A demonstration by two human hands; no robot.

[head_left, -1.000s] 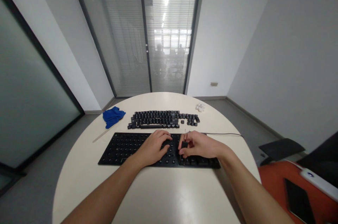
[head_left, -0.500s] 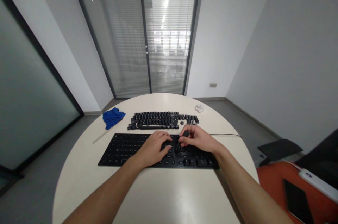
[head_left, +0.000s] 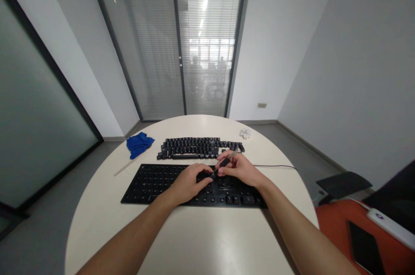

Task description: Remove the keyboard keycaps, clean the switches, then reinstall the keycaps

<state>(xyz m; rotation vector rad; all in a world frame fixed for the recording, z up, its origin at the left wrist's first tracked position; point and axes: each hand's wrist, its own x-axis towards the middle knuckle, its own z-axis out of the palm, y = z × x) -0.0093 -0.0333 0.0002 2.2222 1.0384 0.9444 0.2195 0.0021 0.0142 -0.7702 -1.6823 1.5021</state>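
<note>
A black keyboard [head_left: 155,182] with most of its keycaps off lies before me on the round table. My right hand [head_left: 241,170] is closed round a small keycap puller [head_left: 224,162] with a dark handle, its wire end pointing down and left. At that end sits a small dark keycap [head_left: 212,175]. My left hand [head_left: 191,182] reaches over the keyboard from the left, thumb and index finger closed on this keycap. Some keycaps [head_left: 248,199] are still on the keyboard's near right part.
Loose keycaps [head_left: 191,147] stand in rows behind the keyboard. A blue cloth [head_left: 139,144] and a thin wooden stick [head_left: 125,167] lie at left, a crumpled white tissue [head_left: 245,133] at back right. A cable [head_left: 275,165] runs right. An orange chair [head_left: 337,223] holds a phone [head_left: 366,247].
My right hand has tilted the keycap puller and brought its wire end left and up to my left fingers. The left thumb and index finger have closed in on the keycap there.
</note>
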